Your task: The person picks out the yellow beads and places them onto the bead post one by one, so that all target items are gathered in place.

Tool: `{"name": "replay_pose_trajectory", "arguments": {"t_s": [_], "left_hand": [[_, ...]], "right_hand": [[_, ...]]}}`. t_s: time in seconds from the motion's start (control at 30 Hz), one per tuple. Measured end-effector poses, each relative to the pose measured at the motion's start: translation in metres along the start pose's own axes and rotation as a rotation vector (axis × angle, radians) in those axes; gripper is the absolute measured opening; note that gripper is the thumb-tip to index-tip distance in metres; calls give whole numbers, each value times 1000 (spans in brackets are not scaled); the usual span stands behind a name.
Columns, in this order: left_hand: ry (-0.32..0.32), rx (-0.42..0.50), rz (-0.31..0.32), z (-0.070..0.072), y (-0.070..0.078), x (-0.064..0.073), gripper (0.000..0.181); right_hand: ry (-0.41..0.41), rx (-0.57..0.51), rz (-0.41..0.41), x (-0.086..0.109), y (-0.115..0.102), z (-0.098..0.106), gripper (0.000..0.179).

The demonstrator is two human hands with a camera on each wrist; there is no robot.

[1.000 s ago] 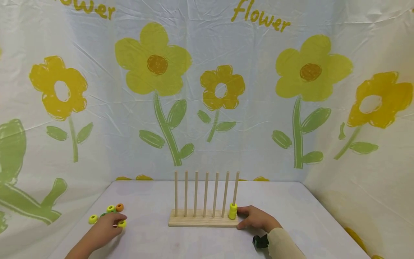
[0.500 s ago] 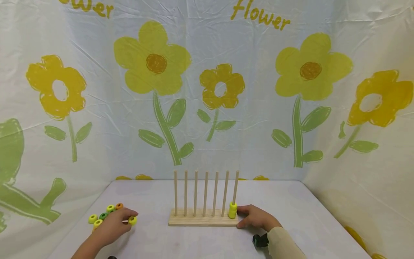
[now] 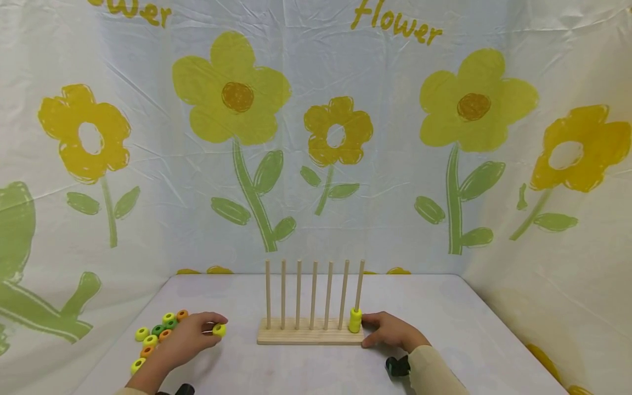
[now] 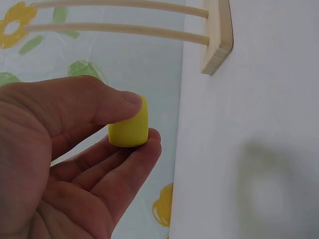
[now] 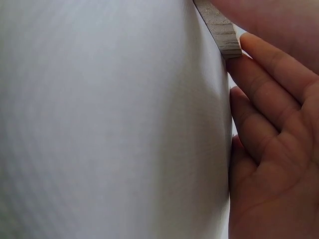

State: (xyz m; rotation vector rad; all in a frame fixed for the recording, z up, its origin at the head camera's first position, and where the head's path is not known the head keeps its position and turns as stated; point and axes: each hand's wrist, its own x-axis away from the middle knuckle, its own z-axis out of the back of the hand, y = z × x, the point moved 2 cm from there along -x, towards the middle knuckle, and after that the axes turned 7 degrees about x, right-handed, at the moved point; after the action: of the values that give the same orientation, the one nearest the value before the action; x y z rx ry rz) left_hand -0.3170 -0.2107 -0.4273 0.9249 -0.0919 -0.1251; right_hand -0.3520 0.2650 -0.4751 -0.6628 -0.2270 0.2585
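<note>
My left hand (image 3: 190, 341) pinches a yellow bead (image 3: 219, 330) between thumb and fingertips. In the left wrist view the bead (image 4: 129, 133) is a smooth barrel shape, held over the table with the thumb on top. To the right stands a wooden peg rack (image 3: 306, 339) with a row of several upright pegs. Yellow beads (image 3: 355, 321) are stacked at the foot of its rightmost peg; the other pegs are bare. My right hand (image 3: 392, 332) holds the rack's right end, thumb at the front corner and fingers behind. In the right wrist view, fingertips touch the base end (image 5: 230, 47).
Loose yellow, green and orange beads lie on the left of the white table, among them a green bead (image 3: 158, 329) and an orange bead (image 3: 182, 314); my left forearm overlaps part of the group. A flower-printed cloth (image 3: 385, 219) hangs behind the table and along its sides.
My left hand has moved right, away from the loose beads towards the rack, carrying the yellow bead. More loose beads show behind it. The right hand and rack stay put.
</note>
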Motion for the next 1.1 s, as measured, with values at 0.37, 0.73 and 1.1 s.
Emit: {"name": "replay_pose_trajectory", "arguments": {"t_s": [0.37,0.73,1.1], "left_hand": [[-49,46,-123,-11,19,-6,37],[-7,57,-88,-26,34,-14,40],[-37,136,-162,-36,46,-19,41]], "right_hand": [[6,12,10,2,-3,2,70],[6,9,17,3,-2,1,69],[5,13,-10,1,-2,1,70]]}}
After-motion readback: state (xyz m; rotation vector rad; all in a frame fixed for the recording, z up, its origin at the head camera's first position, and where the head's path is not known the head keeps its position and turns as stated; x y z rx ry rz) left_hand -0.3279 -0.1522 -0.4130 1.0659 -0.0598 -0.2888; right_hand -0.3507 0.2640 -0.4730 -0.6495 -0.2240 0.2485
